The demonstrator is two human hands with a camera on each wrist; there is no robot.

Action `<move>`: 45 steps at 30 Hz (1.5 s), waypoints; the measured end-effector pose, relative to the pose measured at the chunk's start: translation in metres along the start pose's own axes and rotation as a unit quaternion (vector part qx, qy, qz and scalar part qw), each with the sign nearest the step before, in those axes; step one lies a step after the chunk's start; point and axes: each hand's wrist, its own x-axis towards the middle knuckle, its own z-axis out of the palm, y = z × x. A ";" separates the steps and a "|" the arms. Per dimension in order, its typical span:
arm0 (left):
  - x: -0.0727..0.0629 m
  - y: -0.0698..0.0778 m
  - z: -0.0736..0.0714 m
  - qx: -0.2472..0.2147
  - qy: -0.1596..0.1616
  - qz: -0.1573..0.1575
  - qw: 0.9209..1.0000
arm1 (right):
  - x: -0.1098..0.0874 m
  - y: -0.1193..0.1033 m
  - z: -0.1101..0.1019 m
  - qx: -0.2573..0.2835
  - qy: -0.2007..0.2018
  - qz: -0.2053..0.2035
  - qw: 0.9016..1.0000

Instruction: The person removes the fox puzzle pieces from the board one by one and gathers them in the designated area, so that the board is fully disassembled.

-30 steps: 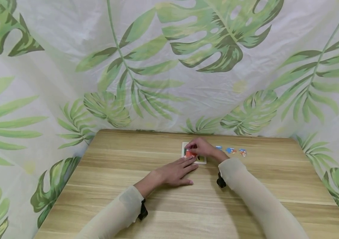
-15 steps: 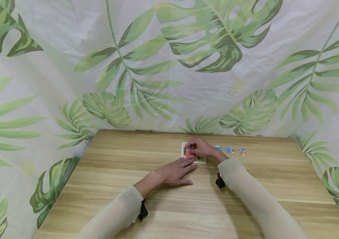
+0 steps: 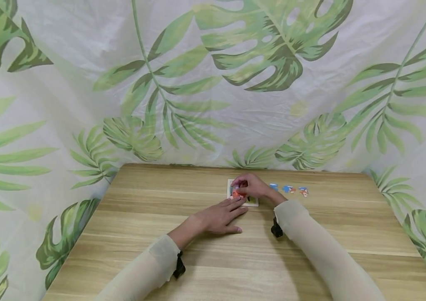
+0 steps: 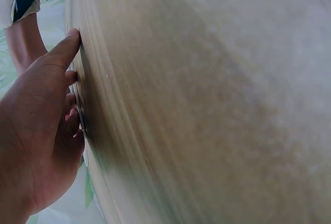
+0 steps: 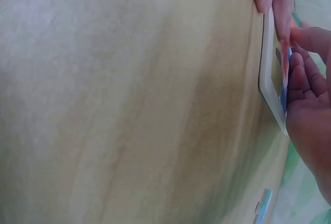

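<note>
A small puzzle board (image 3: 255, 205) with a white border lies flat near the back of the table, largely covered by both hands. My right hand (image 3: 254, 185) reaches over it from the right, thumb and fingertips pinching a red-orange puzzle piece (image 3: 237, 194) close over the board. My left hand (image 3: 218, 217) lies palm down with its fingers extended, fingertips on the board's near left part beside that piece. In the right wrist view, the board's pale rim (image 5: 267, 71) shows edge-on under the fingers of both hands. The left wrist view shows the thumb (image 4: 67, 48) stretched out along the tabletop.
Right of the board lie several loose puzzle pieces in a row: a blue one (image 3: 274, 187), a blue and orange one (image 3: 288, 189) and an orange and white one (image 3: 303, 192). The wooden table (image 3: 153, 200) ends at a leaf-patterned cloth (image 3: 198, 104) behind.
The red-orange piece has shifted slightly under the right fingers, and a greyish-blue patch now shows beside it where dark green was. Both hands stay in nearly the same place.
</note>
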 end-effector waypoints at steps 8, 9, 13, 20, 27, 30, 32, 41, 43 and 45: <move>-0.001 0.001 -0.001 -0.012 0.004 0.002 1.000 | -0.003 0.000 0.001 0.031 0.007 0.039 0.999; 0.000 0.001 -0.001 -0.012 0.004 0.003 1.000 | -0.003 0.000 0.001 0.033 0.008 0.041 0.999; 0.000 0.000 0.000 -0.012 0.006 0.004 1.000 | -0.005 -0.002 0.001 0.044 0.015 0.050 0.998; -0.002 -0.001 -0.002 -0.018 0.004 0.001 1.000 | -0.002 -0.001 0.002 0.070 0.027 0.054 0.996; -0.001 0.000 -0.001 -0.022 -0.003 -0.001 1.000 | -0.008 -0.008 -0.004 0.102 0.037 0.072 0.991; -0.001 0.001 -0.002 -0.024 -0.006 -0.005 1.000 | -0.012 -0.011 -0.008 0.107 0.038 0.078 0.990; 0.000 0.002 -0.002 -0.025 -0.006 -0.008 1.000 | -0.014 -0.011 -0.011 0.107 0.039 0.079 0.990; -0.001 0.001 0.001 -0.023 -0.009 -0.010 1.000 | -0.025 -0.010 -0.020 0.106 0.041 0.084 0.990; 0.000 0.001 0.001 -0.020 -0.006 -0.009 1.000 | -0.027 -0.008 -0.022 0.103 0.043 0.083 0.990; 0.000 0.001 0.000 -0.019 -0.003 -0.009 1.000 | -0.031 -0.007 -0.025 0.104 0.044 0.081 0.990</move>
